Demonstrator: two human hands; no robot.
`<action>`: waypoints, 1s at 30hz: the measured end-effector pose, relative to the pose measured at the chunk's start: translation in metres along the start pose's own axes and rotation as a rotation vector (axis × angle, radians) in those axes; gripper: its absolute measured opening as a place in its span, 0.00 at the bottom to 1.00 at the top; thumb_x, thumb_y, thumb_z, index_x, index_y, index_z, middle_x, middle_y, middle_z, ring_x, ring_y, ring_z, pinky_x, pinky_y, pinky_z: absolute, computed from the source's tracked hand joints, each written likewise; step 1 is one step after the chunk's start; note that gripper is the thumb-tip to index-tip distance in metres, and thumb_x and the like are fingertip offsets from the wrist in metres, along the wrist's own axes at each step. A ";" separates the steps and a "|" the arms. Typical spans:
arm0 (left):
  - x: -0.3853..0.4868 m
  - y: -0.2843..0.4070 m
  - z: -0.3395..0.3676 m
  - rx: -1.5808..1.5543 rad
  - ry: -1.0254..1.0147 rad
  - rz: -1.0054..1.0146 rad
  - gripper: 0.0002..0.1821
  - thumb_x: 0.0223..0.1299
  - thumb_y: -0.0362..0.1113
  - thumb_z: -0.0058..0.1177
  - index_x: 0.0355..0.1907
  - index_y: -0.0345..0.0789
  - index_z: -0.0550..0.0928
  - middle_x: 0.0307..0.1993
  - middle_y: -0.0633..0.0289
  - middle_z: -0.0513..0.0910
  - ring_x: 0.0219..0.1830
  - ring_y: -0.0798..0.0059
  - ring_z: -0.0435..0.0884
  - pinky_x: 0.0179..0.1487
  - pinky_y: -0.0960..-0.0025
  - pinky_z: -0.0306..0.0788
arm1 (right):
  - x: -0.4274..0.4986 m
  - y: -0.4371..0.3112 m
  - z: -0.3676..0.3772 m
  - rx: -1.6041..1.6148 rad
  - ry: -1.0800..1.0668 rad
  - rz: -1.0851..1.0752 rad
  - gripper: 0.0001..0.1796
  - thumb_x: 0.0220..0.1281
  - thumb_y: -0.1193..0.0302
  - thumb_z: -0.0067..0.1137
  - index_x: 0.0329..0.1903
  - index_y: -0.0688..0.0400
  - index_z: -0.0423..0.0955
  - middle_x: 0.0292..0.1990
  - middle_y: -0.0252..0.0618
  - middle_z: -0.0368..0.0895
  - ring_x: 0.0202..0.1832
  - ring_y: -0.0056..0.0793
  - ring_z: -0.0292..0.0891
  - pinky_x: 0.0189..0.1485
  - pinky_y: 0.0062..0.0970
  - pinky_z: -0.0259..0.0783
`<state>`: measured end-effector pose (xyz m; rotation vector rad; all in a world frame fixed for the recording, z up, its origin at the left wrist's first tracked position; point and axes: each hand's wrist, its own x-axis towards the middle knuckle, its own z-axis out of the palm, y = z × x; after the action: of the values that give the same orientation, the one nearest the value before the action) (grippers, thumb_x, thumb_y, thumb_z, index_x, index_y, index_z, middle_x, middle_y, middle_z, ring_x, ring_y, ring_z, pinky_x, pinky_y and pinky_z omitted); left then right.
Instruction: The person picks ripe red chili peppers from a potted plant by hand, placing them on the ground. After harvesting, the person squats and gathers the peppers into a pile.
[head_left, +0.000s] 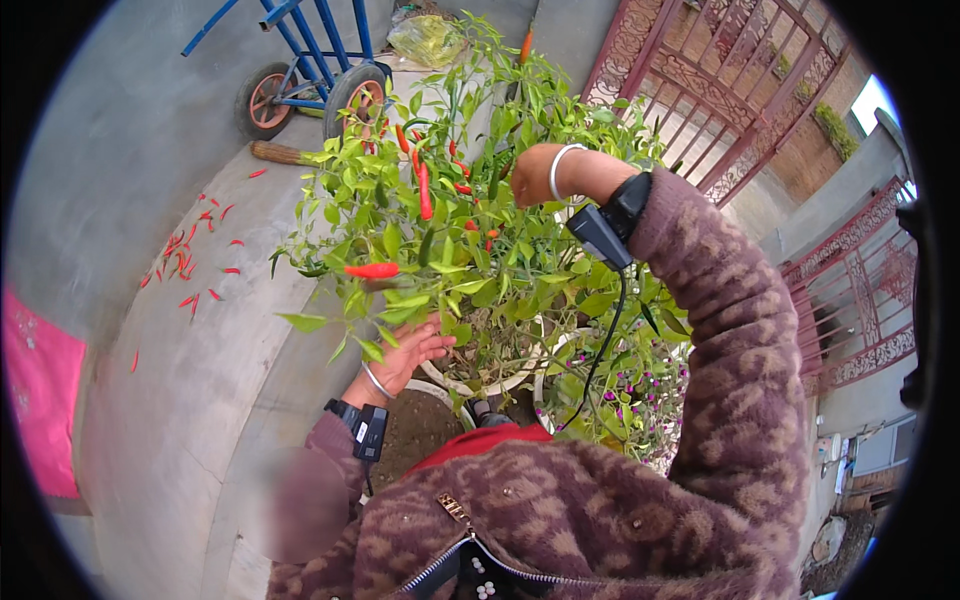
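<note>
A leafy chili pepper plant (480, 285) with red and green peppers grows from a white-rimmed pot (495, 386) in front of me. My left hand (411, 349) is low at the plant's left side, palm up with fingers apart, holding nothing that I can see. A long red chili (371, 271) lies level just above it among the leaves. My right hand (534, 176) is bent down into the upper foliage at the right; its fingers are hidden, so its grip does not show. Several red peppers (424, 191) hang to its left.
Many picked red chilies (180, 255) lie scattered on the concrete ledge at left, near a broom (277, 153). Behind stands a blue hand truck (322, 82). A pot of soil (412, 435) and purple flowers (630, 397) are close to me. Red metal gates (720, 90) stand at right.
</note>
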<state>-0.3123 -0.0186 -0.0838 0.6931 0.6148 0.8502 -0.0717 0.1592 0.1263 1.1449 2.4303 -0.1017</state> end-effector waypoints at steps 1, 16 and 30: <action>0.002 -0.001 0.001 0.005 0.034 0.003 0.19 0.65 0.37 0.43 0.56 0.32 0.68 0.57 0.54 0.70 0.52 0.68 0.74 0.52 0.68 0.68 | 0.006 -0.005 0.006 0.039 -0.066 -0.014 0.15 0.48 0.67 0.51 0.36 0.60 0.79 0.34 0.46 0.81 0.37 0.44 0.76 0.41 0.38 0.71; -0.029 0.071 0.100 0.707 -0.406 0.523 0.16 0.60 0.37 0.47 0.50 0.35 0.76 0.58 0.56 0.68 0.61 0.65 0.65 0.63 0.61 0.58 | 0.103 0.009 0.108 0.070 0.075 -0.067 0.21 0.40 0.63 0.64 0.41 0.58 0.77 0.37 0.48 0.80 0.39 0.43 0.77 0.40 0.35 0.71; -0.009 0.074 0.044 1.781 0.541 0.863 0.25 0.48 0.42 0.54 0.53 0.42 0.72 0.53 0.53 0.71 0.56 0.58 0.66 0.58 0.58 0.57 | 0.079 -0.020 0.101 -0.177 -0.200 0.085 0.17 0.54 0.61 0.48 0.34 0.59 0.80 0.33 0.48 0.80 0.36 0.48 0.75 0.41 0.39 0.70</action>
<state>-0.3189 -0.0045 0.0012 2.5036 1.6331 1.1423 -0.0935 0.1774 -0.0008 1.1010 2.1659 0.0240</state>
